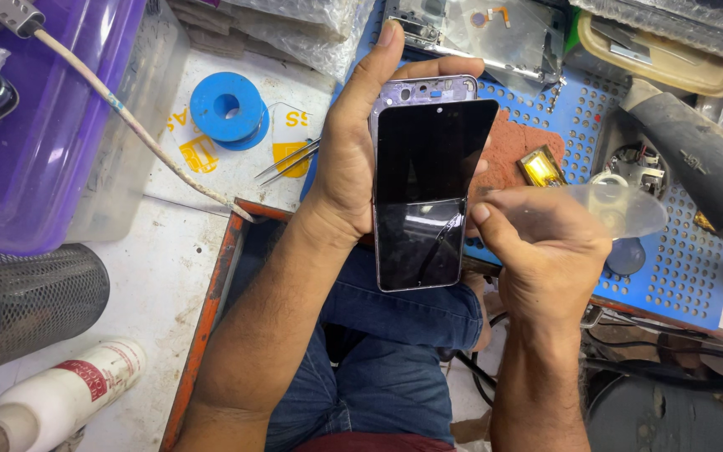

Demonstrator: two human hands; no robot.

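A person's left hand [353, 159] wraps around a smartphone [427, 197] from behind, thumb up along its left edge and fingers curled over the top, holding it upright above a blue perforated work mat [688, 276]; the right hand [546, 251] pinches a clear plastic pry tool [621, 209] between thumb and fingers, its thumb tip touching the phone's right edge near mid-height. The phone sits between the two hands, over the person's lap and at the front edge of the bench; its black glass screen looks shifted down and slightly askew on a pale lilac frame, so that the frame's top, with its camera cut-outs, stands bare above the glass; cracks fan across the lower right of the display, though glare there makes their extent hard to judge. The risks are plain enough: prying against already cracked glass could spread the breaks or shed splinters toward bare fingers; a screen this far off its frame could slide free and drop to the lap or floor; a tool pushed too deep could, judging by the loose fit, strain whatever joins panel to body. Tweezers [288, 161] and a blue spool [228, 107] lie on the white bench [152, 276] to the left; a hot-air nozzle [696, 159] rests at right.
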